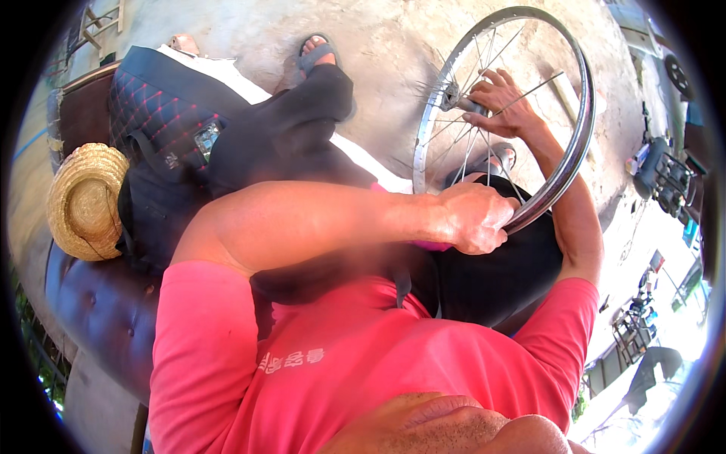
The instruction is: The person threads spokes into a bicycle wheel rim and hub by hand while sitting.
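A spoked bicycle wheel rim stands tilted above my lap, with thin spokes running to its hub. My left hand is closed round the near lower part of the rim, its fingers partly hidden behind it. My right hand reaches up to the hub, thumb and fingers spread apart around its end. One spoke crosses beside that hand, and its outer end stops short of the rim. Whether the fingers touch this spoke I cannot tell.
A straw hat rests at my left on a dark padded seat. Near it is a black quilted cover with red stitching. Beyond my sandalled foot lies a bare floor. Dark machine parts stand at the right.
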The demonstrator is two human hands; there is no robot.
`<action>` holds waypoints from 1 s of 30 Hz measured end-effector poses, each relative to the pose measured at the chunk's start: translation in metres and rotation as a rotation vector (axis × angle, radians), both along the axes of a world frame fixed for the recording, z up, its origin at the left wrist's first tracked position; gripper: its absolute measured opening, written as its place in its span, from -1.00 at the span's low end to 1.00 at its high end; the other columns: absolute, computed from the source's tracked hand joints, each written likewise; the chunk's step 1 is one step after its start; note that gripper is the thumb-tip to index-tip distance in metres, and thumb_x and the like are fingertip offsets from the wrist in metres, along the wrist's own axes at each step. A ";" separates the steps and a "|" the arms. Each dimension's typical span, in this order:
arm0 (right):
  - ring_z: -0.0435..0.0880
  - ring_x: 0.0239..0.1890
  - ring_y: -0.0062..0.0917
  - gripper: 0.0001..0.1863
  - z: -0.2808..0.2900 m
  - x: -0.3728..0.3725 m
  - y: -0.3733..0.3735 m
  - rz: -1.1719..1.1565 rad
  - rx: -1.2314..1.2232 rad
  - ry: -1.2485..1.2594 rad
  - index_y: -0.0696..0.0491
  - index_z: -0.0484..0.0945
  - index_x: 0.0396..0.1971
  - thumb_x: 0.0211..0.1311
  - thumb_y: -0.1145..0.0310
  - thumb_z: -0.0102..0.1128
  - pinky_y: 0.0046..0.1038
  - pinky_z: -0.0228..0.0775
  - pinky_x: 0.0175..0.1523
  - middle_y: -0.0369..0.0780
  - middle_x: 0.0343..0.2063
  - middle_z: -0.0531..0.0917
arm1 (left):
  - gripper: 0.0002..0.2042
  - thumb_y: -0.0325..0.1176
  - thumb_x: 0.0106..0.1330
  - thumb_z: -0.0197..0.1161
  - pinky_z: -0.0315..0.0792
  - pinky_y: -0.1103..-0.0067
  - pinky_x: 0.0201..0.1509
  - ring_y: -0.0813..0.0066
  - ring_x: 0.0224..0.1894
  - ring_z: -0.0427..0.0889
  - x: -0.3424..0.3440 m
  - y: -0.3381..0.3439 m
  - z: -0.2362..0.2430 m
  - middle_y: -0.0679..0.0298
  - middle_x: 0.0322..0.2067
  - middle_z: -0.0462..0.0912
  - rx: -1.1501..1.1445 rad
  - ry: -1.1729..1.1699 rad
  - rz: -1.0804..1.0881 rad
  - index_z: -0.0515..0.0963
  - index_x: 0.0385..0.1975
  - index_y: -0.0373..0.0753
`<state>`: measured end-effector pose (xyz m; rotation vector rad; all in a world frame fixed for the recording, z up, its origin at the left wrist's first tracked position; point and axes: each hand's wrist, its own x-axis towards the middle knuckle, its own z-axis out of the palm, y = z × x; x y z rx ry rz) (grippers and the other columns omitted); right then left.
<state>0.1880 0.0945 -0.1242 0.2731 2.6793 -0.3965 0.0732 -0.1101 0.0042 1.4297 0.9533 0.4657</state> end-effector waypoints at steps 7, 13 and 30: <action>0.38 0.37 -0.07 -0.41 -0.006 0.005 0.004 0.006 -0.025 0.043 0.03 0.71 -0.18 0.31 -0.25 0.14 0.13 0.05 0.48 -0.20 0.00 0.68 | -0.68 -0.25 0.34 0.19 0.47 0.04 -0.14 -0.26 -0.27 0.65 -0.001 0.001 0.002 -0.16 -0.43 0.66 0.009 0.027 -0.026 0.44 -0.06 -0.36; 0.43 0.31 -0.06 -0.42 -0.004 0.003 0.006 0.051 -0.026 0.002 0.06 0.70 -0.27 0.29 -0.24 0.15 0.14 0.09 0.44 -0.16 -0.10 0.68 | -0.71 -0.26 0.34 0.20 0.45 0.05 -0.15 -0.23 -0.27 0.65 0.002 0.000 0.001 -0.13 -0.46 0.65 -0.020 0.014 -0.045 0.45 -0.10 -0.34; 0.55 0.10 -0.22 -0.49 -0.002 -0.006 0.019 0.041 -0.193 0.007 0.10 0.72 -0.28 0.24 -0.12 0.18 0.02 0.08 0.46 -0.14 -0.23 0.69 | -0.75 -0.26 0.36 0.22 0.46 0.06 -0.07 -0.19 -0.19 0.64 -0.002 0.005 0.006 -0.10 -0.38 0.63 -0.067 0.013 -0.011 0.45 -0.15 -0.31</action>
